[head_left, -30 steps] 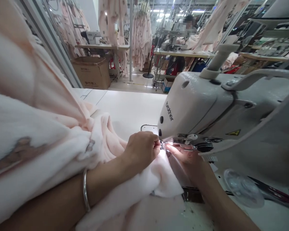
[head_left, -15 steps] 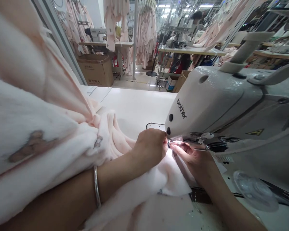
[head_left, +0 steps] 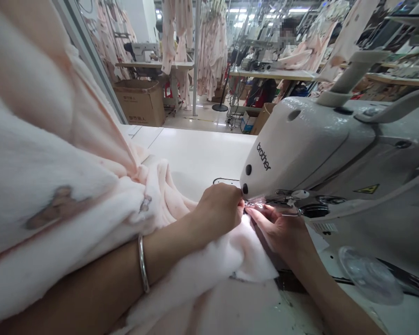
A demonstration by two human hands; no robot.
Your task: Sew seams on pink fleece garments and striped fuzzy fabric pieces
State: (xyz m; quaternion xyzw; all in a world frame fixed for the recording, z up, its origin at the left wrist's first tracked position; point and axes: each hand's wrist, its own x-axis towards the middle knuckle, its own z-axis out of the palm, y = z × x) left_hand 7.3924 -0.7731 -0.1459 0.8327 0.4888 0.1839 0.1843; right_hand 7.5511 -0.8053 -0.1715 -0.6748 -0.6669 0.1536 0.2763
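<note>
Pale pink fleece fabric (head_left: 230, 253), printed with small brown bears, runs from the left across the table to the needle area of a white sewing machine (head_left: 300, 144). My left hand (head_left: 220, 209), with a silver bangle on its wrist, is closed on the fabric just left of the needle; its fingertips are mostly hidden. On the other side, my right hand (head_left: 281, 228) pinches the fabric edge under the machine head, thumb and forefinger close to the left fingers. A small lamp lights that spot. The presser foot and needle are largely covered by the hands.
A clear plastic round dish (head_left: 370, 274) lies right of my right forearm. The white tabletop (head_left: 202, 149) extends behind the hands. Beyond it are a cardboard box (head_left: 139, 102), hanging pink garments (head_left: 212, 51), other sewing tables and a person at the back right.
Both hands stay almost in place at the needle, with the left forearm shifted slightly. The fabric at left has slid a little to the right. In the background, pink garments have moved.
</note>
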